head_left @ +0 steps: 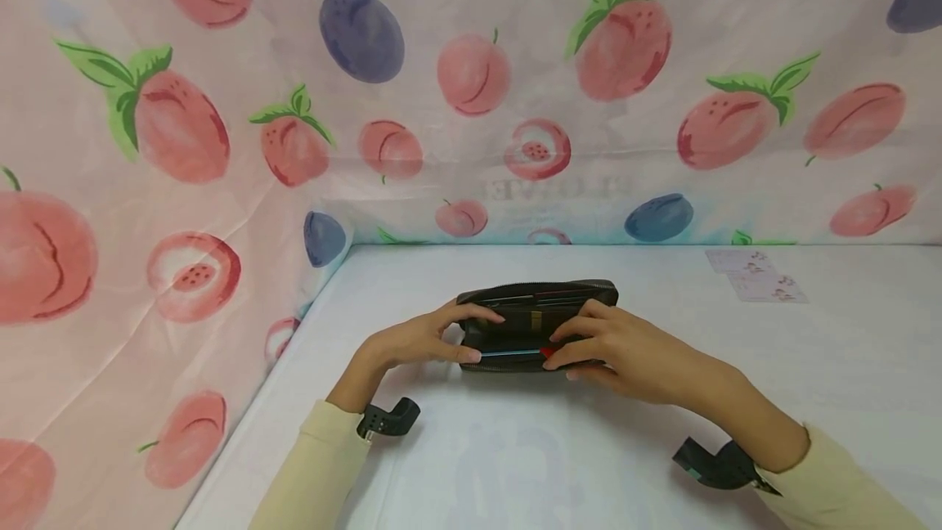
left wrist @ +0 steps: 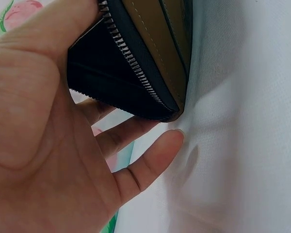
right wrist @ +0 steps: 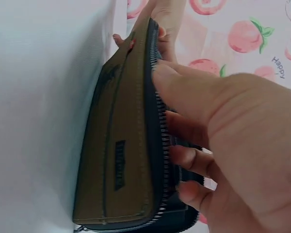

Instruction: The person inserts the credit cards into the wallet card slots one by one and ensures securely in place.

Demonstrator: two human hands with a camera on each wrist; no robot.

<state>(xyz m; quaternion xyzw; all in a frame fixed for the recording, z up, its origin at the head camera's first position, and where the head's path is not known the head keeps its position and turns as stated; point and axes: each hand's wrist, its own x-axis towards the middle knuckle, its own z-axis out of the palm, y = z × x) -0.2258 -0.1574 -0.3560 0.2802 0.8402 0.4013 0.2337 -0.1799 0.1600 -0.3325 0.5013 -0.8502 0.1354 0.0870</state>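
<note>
The left hand point(head_left: 423, 339) holds with its fingers the left end of an unzipped brown leather wallet point(right wrist: 123, 131), which rests on the white cloth-covered bench point(head_left: 515, 448). Inside the wallet, a thin light-blue edge point(head_left: 508, 352) runs toward a small red piece point(head_left: 547, 352). The right hand point(head_left: 625, 350) grips the wallet's near edge, thumb outside, other fingers curled inside; whether they also touch the red piece, I cannot tell. Farther right lie pale printed paper cards point(head_left: 765, 286).

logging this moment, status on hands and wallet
Left hand grips open wallet. Right hand partly inside its opening. Nothing visibly blocking; pale cards lie apart.
</note>
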